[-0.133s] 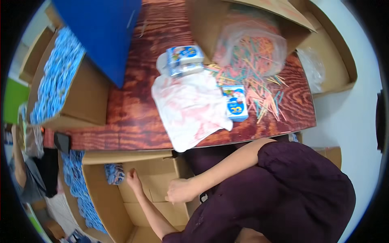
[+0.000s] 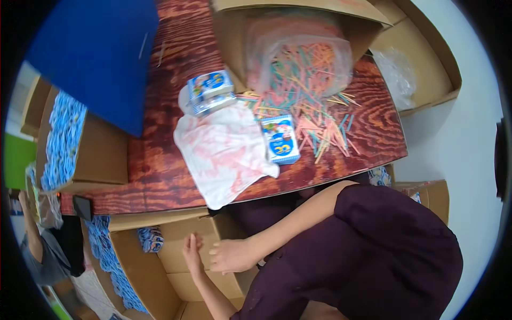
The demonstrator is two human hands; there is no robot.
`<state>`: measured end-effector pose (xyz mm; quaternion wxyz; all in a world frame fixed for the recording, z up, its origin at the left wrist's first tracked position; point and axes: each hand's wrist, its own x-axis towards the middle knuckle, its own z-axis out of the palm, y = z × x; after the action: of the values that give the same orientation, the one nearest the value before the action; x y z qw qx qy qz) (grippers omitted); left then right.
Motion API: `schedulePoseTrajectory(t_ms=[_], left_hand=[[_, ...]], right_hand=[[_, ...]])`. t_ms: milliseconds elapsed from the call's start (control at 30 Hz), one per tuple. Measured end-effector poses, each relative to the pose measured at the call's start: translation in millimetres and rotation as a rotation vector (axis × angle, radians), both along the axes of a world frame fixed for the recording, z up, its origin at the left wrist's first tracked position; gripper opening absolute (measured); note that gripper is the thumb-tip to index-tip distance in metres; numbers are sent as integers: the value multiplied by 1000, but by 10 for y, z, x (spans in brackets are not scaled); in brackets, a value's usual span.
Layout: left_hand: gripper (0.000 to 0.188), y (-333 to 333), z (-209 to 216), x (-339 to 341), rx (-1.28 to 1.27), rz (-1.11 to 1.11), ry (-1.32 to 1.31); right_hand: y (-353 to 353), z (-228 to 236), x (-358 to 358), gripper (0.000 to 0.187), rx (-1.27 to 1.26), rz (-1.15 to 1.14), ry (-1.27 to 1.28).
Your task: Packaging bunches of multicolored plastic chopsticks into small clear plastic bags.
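Note:
Above an open cardboard carton [image 2: 200, 242] below the table's front edge, my left hand [image 2: 193, 253] is raised with loosely curled fingers apart, nothing visible in it. Just to its right, my right hand [image 2: 233, 256] hangs palm down, its bent fingers slightly apart; no object shows in it. Both hands are clear of the table. A few blue-and-white packets [image 2: 151, 239] lie in the carton's far left corner. On the table, a blue-and-white pack [image 2: 280, 140] lies beside a pink-stained white cloth [image 2: 226, 152], and a stack of similar packs [image 2: 210, 92] sits behind the cloth.
A tipped carton [image 2: 230, 50] holds a clear bag of colourful thin sticks [image 2: 306, 66], which spill onto the wood-patterned table [image 2: 160, 176]. A blue panel [image 2: 98, 58] and a carton full of blue packets [image 2: 66, 141] stand left. Another person [image 2: 45, 256] is at far left.
My hands have come closer together, and their fingers look less tightly closed. The whole view has shifted, so the table things appear further left.

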<state>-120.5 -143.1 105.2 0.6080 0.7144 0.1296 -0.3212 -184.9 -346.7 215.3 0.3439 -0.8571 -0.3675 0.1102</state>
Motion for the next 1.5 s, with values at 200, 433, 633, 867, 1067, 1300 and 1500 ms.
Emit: schedulePoseTrajectory(t_ms=[200,433,633,867,1067,1300,1500], left_hand=[[30,-674,938,-617,509,-368,-370],[33,-742,910,-983,626,-355,-392],[33,-808,954,-1000,890,-507,-470],[6,-2636,2130,-693,522,-328,-1083],[33,-3269,1541,-252,653,-496,-1290],[14,-3243,1364,-174,550,-488,-1275],[14,-3237,1662,-195,345,-429,-1591]], right_hand=[[-1158,764,-34,24,638,-391,207],[-2506,781,-894,20,649,-766,232],[-2998,723,-1216,22,704,-922,320],[-3368,712,-1378,21,584,-1110,279],[-3383,549,-1518,21,470,-1295,167],[-3022,522,-1304,21,554,-1270,157],[-2935,727,-635,22,415,-1318,-148]])
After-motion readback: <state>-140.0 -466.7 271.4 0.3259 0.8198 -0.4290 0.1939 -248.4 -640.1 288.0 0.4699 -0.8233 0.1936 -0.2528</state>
